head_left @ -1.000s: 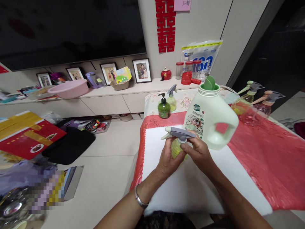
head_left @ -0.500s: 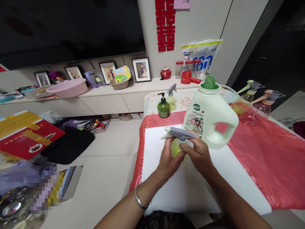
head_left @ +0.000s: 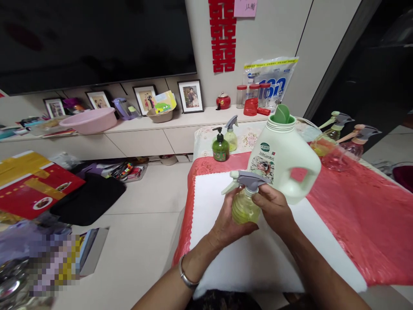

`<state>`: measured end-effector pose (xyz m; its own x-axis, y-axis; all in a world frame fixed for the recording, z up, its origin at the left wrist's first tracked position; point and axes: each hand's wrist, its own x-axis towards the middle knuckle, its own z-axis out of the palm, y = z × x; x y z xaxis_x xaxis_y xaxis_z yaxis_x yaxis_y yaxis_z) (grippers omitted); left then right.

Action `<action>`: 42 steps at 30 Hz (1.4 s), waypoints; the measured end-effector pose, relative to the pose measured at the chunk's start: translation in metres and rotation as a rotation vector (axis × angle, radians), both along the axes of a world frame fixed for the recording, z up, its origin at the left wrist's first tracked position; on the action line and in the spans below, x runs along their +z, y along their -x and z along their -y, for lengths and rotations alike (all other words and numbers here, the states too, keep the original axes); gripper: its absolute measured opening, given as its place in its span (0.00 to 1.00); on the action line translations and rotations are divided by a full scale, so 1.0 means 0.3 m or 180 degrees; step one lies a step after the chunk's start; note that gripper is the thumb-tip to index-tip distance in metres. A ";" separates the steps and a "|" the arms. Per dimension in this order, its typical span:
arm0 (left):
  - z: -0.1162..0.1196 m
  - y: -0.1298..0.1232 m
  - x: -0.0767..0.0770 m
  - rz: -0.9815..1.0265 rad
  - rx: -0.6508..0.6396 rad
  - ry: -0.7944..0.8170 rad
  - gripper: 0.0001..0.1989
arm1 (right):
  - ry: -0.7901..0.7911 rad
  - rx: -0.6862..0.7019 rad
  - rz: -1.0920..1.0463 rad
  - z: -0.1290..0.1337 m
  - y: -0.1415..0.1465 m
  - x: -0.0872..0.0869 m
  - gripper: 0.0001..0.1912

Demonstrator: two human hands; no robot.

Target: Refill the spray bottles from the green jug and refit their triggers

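A: What has your left hand (head_left: 226,226) got hold of?

B: Your left hand is curled round the body of a small, ribbed, see-through plastic spray bottle (head_left: 245,209) with yellow-green liquid low inside it. Your fingers are bent in against its side, and your thumb lies along the lower part.

A: And your right hand (head_left: 275,209)?

B: Your right hand is closed in a pinch at the neck, thumb against it, just under the grey and pale-green trigger head (head_left: 250,180). The nozzle points to the left of your view.

A: Where does that put the spray bottle?

B: In front of you, over the white, wavy-edged mat (head_left: 238,267) on the flower-patterned worktop (head_left: 203,140). You can't tell whether its base touches the mat, because your left hand hides part of it.

A: What stands about it?

B: Just beyond your right hand stands a big pale-green plastic jug (head_left: 284,150) with a green scoop-shaped spout (head_left: 282,114) in its mouth. Farther back you have a green, black-topped pump bottle (head_left: 220,150). Off to your right is a pink see-through spray bottle (head_left: 342,157).
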<state>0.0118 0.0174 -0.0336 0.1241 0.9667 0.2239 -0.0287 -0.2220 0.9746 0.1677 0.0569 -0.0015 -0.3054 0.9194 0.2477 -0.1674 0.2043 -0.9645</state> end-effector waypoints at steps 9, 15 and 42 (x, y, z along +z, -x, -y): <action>0.002 0.008 0.009 0.1316 -0.1083 0.0761 0.49 | 0.0748 0.0317 -0.0512 0.009 -0.012 0.035 0.32; -0.001 0.007 -0.005 0.1209 -0.1307 0.0744 0.45 | 0.0847 0.0523 -0.0559 0.010 -0.017 0.063 0.31; -0.002 -0.018 0.000 0.0997 -0.0361 0.0450 0.57 | 0.0090 0.0192 0.0624 0.054 0.019 0.051 0.33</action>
